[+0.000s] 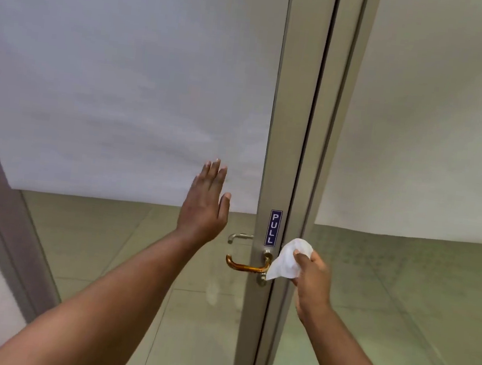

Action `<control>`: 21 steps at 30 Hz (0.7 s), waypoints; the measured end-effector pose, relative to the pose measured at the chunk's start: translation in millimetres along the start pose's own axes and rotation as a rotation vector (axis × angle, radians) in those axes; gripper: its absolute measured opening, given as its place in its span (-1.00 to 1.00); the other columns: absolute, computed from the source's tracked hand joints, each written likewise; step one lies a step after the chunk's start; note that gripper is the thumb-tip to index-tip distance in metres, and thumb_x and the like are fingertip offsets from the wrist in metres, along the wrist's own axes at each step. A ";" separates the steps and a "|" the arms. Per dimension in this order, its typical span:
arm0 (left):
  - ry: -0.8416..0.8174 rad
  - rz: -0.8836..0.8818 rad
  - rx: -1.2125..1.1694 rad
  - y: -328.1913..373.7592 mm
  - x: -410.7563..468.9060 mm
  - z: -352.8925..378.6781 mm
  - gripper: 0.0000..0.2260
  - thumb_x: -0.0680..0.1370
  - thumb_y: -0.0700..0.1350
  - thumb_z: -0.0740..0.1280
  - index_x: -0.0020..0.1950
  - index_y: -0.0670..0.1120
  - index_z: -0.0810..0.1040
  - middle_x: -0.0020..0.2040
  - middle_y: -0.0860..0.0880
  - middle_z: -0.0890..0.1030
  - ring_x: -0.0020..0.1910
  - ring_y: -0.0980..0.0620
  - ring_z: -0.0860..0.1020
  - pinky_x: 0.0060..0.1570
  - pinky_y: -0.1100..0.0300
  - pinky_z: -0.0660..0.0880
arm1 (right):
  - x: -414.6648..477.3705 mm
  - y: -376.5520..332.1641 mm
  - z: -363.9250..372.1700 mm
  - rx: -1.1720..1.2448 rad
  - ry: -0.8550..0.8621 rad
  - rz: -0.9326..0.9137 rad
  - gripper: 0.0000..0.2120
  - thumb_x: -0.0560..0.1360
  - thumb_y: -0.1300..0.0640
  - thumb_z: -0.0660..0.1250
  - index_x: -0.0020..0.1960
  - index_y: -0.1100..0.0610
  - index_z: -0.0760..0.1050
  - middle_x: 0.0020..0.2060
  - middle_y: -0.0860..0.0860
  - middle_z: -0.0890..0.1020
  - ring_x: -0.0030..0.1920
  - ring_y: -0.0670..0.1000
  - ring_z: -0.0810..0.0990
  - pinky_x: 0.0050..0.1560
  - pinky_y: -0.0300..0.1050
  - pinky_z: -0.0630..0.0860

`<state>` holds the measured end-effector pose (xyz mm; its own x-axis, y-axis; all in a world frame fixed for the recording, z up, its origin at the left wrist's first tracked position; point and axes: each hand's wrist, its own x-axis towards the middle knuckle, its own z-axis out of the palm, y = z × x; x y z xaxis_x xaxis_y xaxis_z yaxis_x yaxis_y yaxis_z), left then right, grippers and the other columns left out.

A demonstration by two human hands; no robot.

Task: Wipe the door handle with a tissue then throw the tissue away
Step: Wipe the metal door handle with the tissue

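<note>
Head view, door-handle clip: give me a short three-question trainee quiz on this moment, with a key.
1. True or false: the tissue is in the left hand.
2. What word is on the blue sticker above the door handle?
3. The left hand is: A) gripping the handle, B) open with its palm toward the glass door, C) holding a bin.

Key: 1. False, the right hand pinches it, at the handle's base. 2. PULL. 3. B.

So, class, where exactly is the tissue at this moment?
In the head view, the tissue is pinched in the right hand, right of the door handle, just below the PULL sign.
</note>
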<state>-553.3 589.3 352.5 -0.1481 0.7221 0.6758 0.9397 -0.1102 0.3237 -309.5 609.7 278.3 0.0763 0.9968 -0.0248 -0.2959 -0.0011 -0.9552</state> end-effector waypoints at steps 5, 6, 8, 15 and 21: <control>0.029 0.183 0.139 -5.2 47.8 21.1 -0.39 0.72 0.00 0.07 0.70 -0.08 -0.13 0.70 -0.03 -0.18 0.67 0.01 -0.24 0.65 0.05 -0.20 | 30.2 44.4 -10.0 -0.326 0.092 -0.073 -0.78 0.55 0.27 0.29 0.15 0.25 0.60 -0.14 -0.05 0.65 -0.12 -0.01 0.60 -0.18 -0.19 0.49; 0.035 0.202 0.165 -6.4 56.3 25.1 -0.38 0.72 0.01 0.07 0.70 -0.08 -0.15 0.70 -0.04 -0.20 0.67 0.01 -0.25 0.64 0.07 -0.23 | 34.5 52.7 -11.3 -0.359 0.093 -0.069 -0.78 0.56 0.27 0.29 0.17 0.25 0.59 -0.11 -0.05 0.64 -0.08 0.01 0.60 -0.16 -0.25 0.46; 0.052 0.239 0.200 -8.7 70.1 32.5 -0.37 0.72 0.01 0.06 0.70 -0.09 -0.17 0.69 -0.05 -0.23 0.67 -0.01 -0.25 0.63 0.09 -0.28 | 39.4 66.2 -12.2 -0.449 0.073 -0.077 -0.71 0.58 0.28 0.27 0.27 0.17 0.57 0.03 -0.03 0.62 0.08 0.04 0.60 -0.11 -0.32 0.41; 0.068 0.297 0.314 -24.1 102.0 54.9 -0.36 0.71 0.02 0.05 0.69 -0.15 -0.17 0.70 -0.13 -0.19 0.67 -0.06 -0.25 0.64 0.00 -0.25 | 56.1 99.5 -8.8 -0.774 -0.024 -0.172 -0.67 0.65 0.26 0.24 0.40 0.27 0.46 0.27 0.15 0.55 0.28 0.14 0.53 0.12 -0.36 0.32; 0.102 0.337 0.308 -40.1 116.1 70.4 -0.38 0.71 0.00 0.04 0.69 -0.15 -0.15 0.70 -0.15 -0.15 0.66 -0.05 -0.26 0.63 -0.03 -0.27 | 77.4 108.6 16.4 -0.916 -0.198 -0.242 -0.57 0.66 0.01 0.24 0.44 0.22 0.42 0.35 0.11 0.48 0.29 0.13 0.52 0.26 -0.09 0.44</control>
<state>-586.5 725.6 371.3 0.1659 0.6082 0.7763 0.9861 -0.1076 -0.1265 -351.4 688.1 177.5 -0.1490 0.9736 0.1731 0.5700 0.2276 -0.7895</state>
